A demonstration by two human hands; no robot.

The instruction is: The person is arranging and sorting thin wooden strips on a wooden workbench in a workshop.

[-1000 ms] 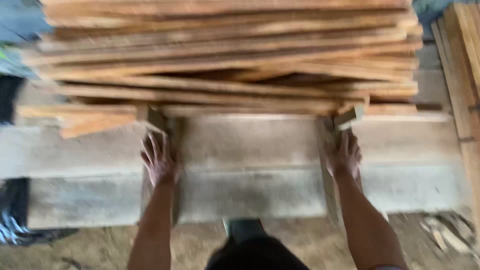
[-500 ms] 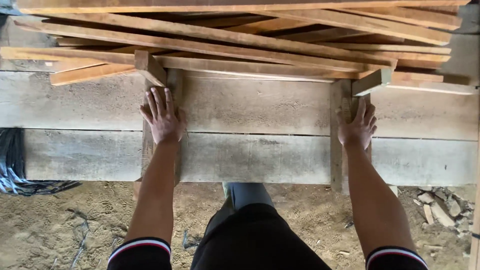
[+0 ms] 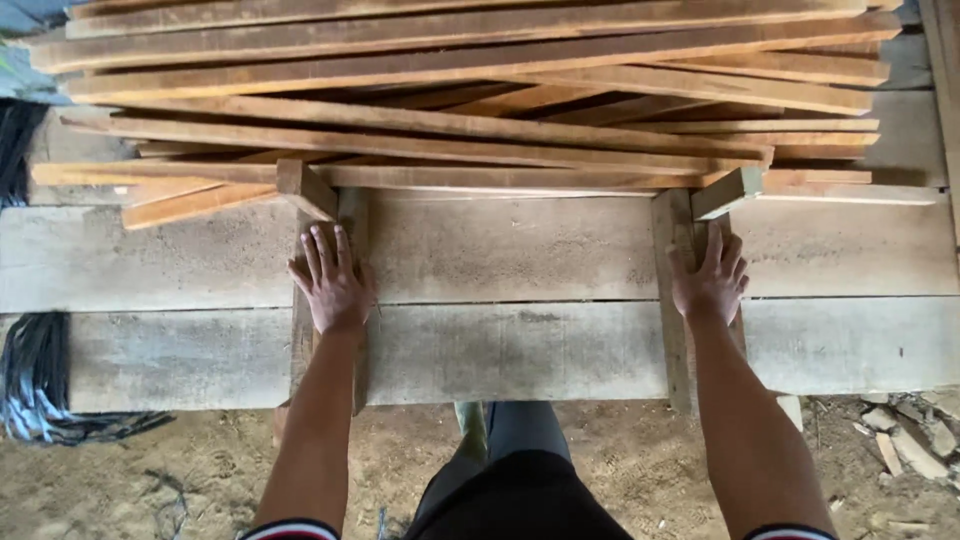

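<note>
Left hand (image 3: pixel 333 283) flat, palm down, on the left wooden strip (image 3: pixel 352 300), fingers (image 3: pixel 322 248) spread and pointing toward the pile; strip lying directly beneath palm and fingers, running away from the body across the grey plank bench (image 3: pixel 510 250), its far end reaching under the stacked timber; near end overhanging the bench edge beside the forearm.

Right hand (image 3: pixel 712 282) likewise flat on the right wooden strip (image 3: pixel 675 300), fingers (image 3: pixel 712 245) loosely spread, thumb out to the left; strip under palm and fingertips, parallel to the left one, well apart from it; nothing pinched or gripped by either hand, only pressed down.

Just beyond the fingertips, short angled offcuts (image 3: pixel 728 192) at the front of the pile of long reddish slats (image 3: pixel 470 100), heaped crosswise on the far part of the bench.

Below, sandy ground (image 3: pixel 620 460) with rubble; dark bundled cords (image 3: pixel 35 375) at the left; dark trousers at centre.
</note>
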